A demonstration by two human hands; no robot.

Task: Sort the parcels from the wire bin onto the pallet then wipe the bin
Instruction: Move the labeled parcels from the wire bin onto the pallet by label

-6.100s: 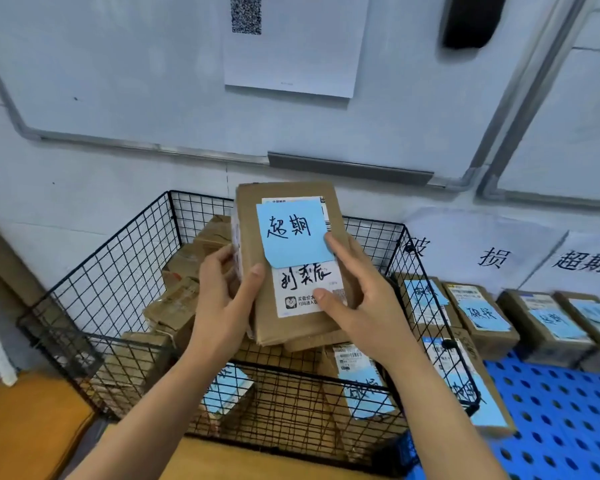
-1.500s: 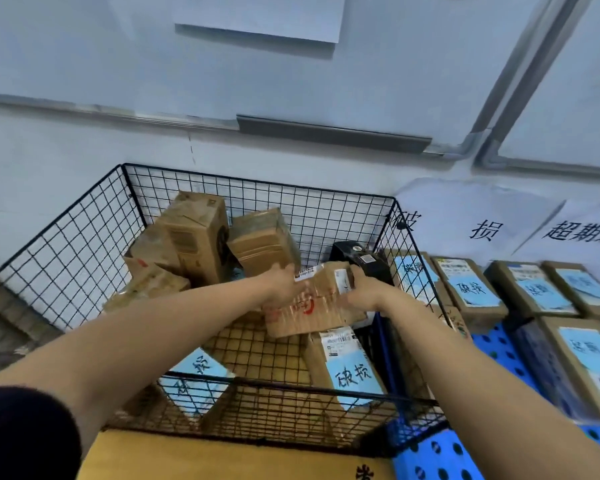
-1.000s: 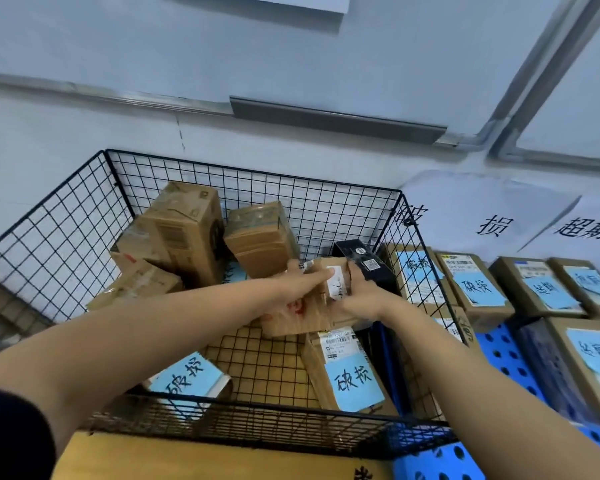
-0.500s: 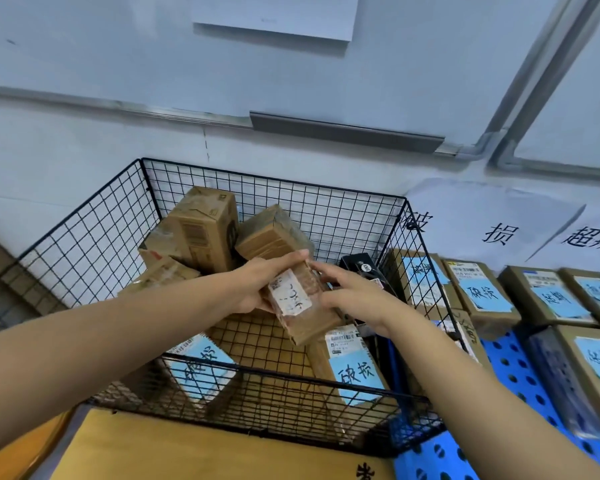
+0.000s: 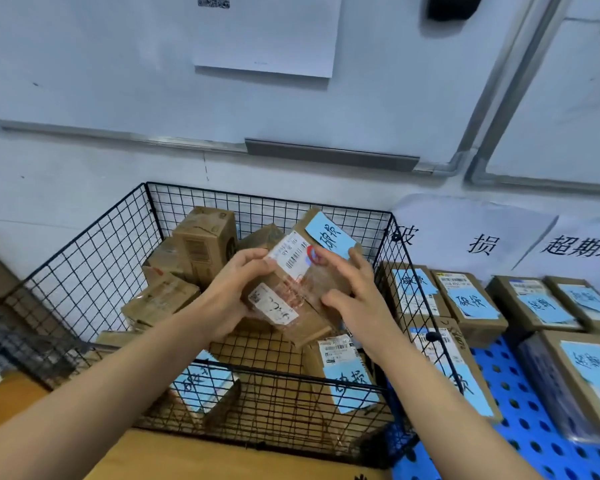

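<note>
Two hands are on one parcel [image 5: 302,289]. My left hand [image 5: 229,299] has its fingers curled round the lower left edge with the thumb on top. My right hand [image 5: 354,299] lies against the right side, fingers spread and nearly straight, pressing rather than wrapping. The parcel is held up at the centre of the frame, above the wire bin [image 5: 84,271] and clear of the other boxes [image 5: 201,244] lying inside. Its long axis runs slantwise from lower centre toward the upper right, with the blue note [image 5: 329,237] at that upper right end. The blue pallet [image 5: 520,410] lies at the right of the frame, beyond the bin's right wall, so my right hand is the nearer one to it. I judge the carry goes rightward over that wall, toward the noted boxes [image 5: 465,303] beneath the wall sign [image 5: 465,237], and the parcel wants turning level first.
</note>
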